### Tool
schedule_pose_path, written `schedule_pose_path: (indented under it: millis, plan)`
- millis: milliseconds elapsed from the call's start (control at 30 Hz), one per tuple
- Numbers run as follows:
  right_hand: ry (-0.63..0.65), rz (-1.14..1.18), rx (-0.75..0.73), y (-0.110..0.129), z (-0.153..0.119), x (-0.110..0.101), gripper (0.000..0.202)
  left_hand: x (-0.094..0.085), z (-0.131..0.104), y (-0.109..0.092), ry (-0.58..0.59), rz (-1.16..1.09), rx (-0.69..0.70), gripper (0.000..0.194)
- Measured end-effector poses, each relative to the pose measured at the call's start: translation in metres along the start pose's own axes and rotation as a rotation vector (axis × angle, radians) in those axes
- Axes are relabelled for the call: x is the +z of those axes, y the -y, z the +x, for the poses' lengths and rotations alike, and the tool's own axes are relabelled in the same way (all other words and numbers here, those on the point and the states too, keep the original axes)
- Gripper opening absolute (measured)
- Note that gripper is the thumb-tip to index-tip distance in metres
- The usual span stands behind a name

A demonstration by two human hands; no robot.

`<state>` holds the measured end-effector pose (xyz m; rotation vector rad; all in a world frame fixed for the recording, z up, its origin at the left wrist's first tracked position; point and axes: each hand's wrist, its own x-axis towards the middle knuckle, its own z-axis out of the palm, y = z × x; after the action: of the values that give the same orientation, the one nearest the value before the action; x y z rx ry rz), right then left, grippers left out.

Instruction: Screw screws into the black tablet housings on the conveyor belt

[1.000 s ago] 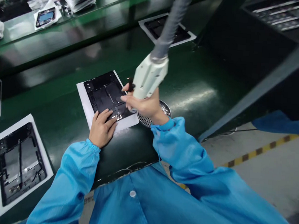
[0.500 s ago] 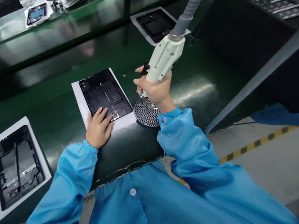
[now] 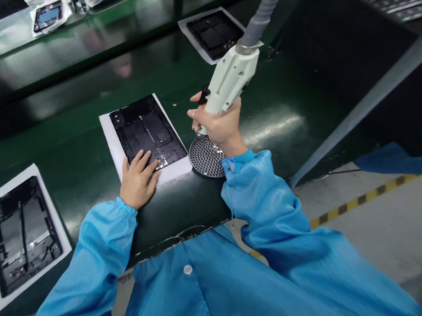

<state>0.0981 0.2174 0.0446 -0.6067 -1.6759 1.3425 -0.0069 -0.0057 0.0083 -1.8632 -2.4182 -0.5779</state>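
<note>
No letters, numbers or brand names are showing legibly. A yellow-and-dark striped band (image 3: 364,200) is running diagonally across the floor (image 3: 384,230) at the right of the frame; any print on the circuit board (image 3: 162,163) near the centre is appearing too small to read.

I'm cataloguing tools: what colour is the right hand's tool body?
The tool body is pale, greenish white, best seen in the head view.
</note>
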Motion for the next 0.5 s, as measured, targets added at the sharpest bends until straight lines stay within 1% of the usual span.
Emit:
schedule_pose_path:
  millis: [133, 233, 300, 367, 433, 500]
  plan:
    - [-0.019, 0.016, -0.039, 0.009, -0.003, 0.0, 0.025, 0.002, 0.0, 0.003, -0.058, -0.029, -0.026, 0.033]
    - [-0.018, 0.071, -0.075, 0.024, -0.013, 0.009, 0.027, 0.005, 0.0, 0.003, -0.098, -0.043, -0.066, 0.033]
    - [0.031, 0.114, -0.072, 0.034, -0.023, 0.022, 0.027, 0.006, 0.001, 0.002, -0.096, -0.036, -0.07, 0.032]
    - [0.114, 0.138, -0.033, 0.041, -0.034, 0.039, 0.025, 0.005, 0.001, 0.001, -0.074, -0.024, -0.063, 0.031]
    - [0.185, 0.159, 0.009, 0.043, -0.042, 0.055, 0.024, 0.004, 0.001, -0.001, -0.033, -0.017, -0.056, 0.032]
    - [0.229, 0.184, 0.041, 0.04, -0.048, 0.068, 0.023, 0.002, 0.001, -0.002, 0.012, -0.014, -0.053, 0.034]
